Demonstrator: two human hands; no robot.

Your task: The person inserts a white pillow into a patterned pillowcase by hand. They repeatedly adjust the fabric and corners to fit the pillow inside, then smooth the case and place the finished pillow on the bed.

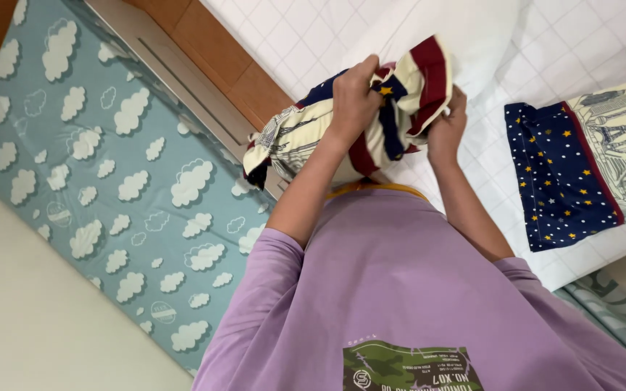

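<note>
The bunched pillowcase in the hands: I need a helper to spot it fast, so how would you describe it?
Start at the white quilted bed across the top. Above the purple shirt, the left hand and right hand grip a crumpled pillowcase in cream, navy and dark red. Unlike the matching covered pillow lying flat on the bed, this one is bunched up and held in the air.

soft matt printed cloth pillowcase (407,94), quilted white cotton sheet (588,43), smooth wooden bed frame (211,43), matt cloud-print mat (110,166)

A bed (588,43) with a white checked sheet carries a white pillow (472,29) beyond the hands and a navy starred pillowcase (574,166) right of them.
</note>
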